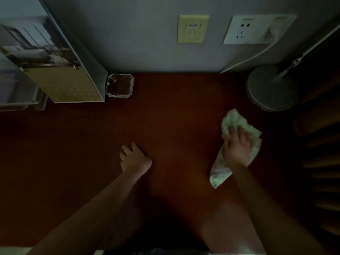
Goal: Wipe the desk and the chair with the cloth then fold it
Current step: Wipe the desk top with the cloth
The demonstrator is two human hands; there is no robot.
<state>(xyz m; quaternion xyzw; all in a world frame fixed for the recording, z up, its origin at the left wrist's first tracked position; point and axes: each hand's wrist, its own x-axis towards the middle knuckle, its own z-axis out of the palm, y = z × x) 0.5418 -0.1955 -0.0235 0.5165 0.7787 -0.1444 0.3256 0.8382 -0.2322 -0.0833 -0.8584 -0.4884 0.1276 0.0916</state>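
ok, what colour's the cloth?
The cloth is pale green with white, seen in the head view under the right hand.

1. Your desk (165,116) looks like reddish-brown wood, smooth, with a low satin sheen where light falls on it.
2. Your cloth (233,118) is soft fabric, pale green and white, matt and crumpled into folds.
3. The ashtray (131,83) is thick clear glass, glossy, with faceted edges.
4. The round lamp base (266,89) is grey, matt and finely ribbed; you cannot tell plastic from metal.
5. The cream wall plate (193,28) and the white socket plate (257,28) look like smooth plastic; the wall (138,34) behind them is matt.
6. The printed card (55,70) on your left has a slick, slightly glossy face.
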